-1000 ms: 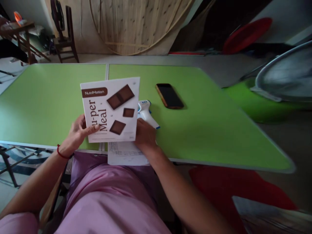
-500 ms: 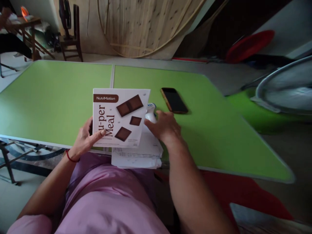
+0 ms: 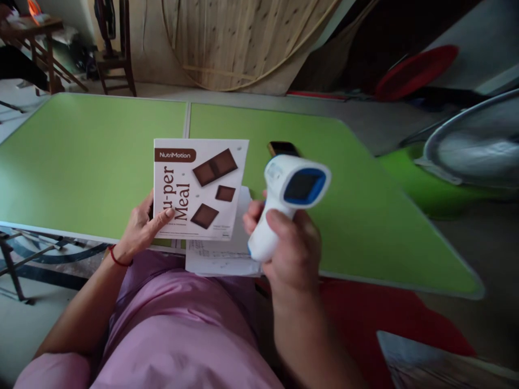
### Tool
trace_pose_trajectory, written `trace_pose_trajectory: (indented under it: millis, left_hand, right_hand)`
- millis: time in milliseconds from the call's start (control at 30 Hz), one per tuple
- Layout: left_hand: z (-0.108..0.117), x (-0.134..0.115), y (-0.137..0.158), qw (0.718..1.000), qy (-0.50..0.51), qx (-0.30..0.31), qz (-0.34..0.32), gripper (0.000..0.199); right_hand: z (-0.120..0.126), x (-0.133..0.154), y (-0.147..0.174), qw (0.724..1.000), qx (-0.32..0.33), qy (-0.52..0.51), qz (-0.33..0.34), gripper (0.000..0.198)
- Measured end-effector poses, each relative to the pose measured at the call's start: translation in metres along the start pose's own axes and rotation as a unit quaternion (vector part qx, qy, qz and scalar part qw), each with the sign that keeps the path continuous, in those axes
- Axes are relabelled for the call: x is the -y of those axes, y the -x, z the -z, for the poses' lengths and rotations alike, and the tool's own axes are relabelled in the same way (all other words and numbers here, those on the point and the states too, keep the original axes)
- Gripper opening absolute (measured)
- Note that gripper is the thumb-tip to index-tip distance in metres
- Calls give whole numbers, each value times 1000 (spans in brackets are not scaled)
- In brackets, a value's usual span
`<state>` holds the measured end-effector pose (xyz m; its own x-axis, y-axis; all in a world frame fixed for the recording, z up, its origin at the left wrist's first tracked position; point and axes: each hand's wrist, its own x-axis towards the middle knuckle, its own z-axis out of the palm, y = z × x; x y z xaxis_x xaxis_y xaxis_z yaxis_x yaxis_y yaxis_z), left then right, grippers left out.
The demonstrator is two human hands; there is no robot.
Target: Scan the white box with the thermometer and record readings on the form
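Note:
My left hand grips the lower left edge of a white box, thumb across its front. The box bears the brand NutriMotion, the words "u-per Meal" and pictures of chocolate pieces. In my right hand is a white and blue infrared thermometer, held upright by its handle with its dark screen facing me. Beneath the box and thermometer lie white papers with writing, at the near table edge. A phone rests behind the thermometer, which partly hides it.
The green folding table has a seam down its middle. Beyond it stand a wooden chair with a fan on it and a big round wooden board. To the right are a green tub and a red basin. Part of a person shows far left.
My right hand has taken the thermometer from behind the box and lifted it up toward me. It now covers part of the phone. My left hand keeps the box nearly still.

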<state>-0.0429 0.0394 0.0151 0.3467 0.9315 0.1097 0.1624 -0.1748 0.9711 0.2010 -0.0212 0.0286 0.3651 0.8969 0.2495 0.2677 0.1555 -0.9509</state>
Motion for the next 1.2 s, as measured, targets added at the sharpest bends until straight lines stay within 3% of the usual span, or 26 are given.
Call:
trace_pose_trajectory:
  millis: [67,133,367,533,633,767,1000,1200]
  left_hand:
    - [0,1,0,1000,2,1,-6,59]
    - [0,2,-1,1000,1,1,-11,60]
    - [-1,5,0,1000,3,4,-18,60]
    - [-1,6,1,1000,14,14,-14,58]
    - [-1,6,0,1000,16,16,-10,56]
    - [0,6,0,1000,14,19,-9,57]
    - [0,4,0,1000,11,12,-3,56]
    - [1,1,0,1000,3,12,-6,55]
  right_hand:
    - [-8,28,21,982,24,-165,-92,29]
    - [-15,47,34,960,48,-237,-143,32]
    - [-26,52,52,919,77,-318,-219,43]
    - [-32,44,72,898,142,-317,-271,47]
    - [-39,42,76,887,142,-317,-306,52]
    - [-47,42,75,887,110,-311,-322,55]
    - [-49,44,71,887,113,-313,-321,56]
    - [-52,51,36,902,95,-335,-254,41]
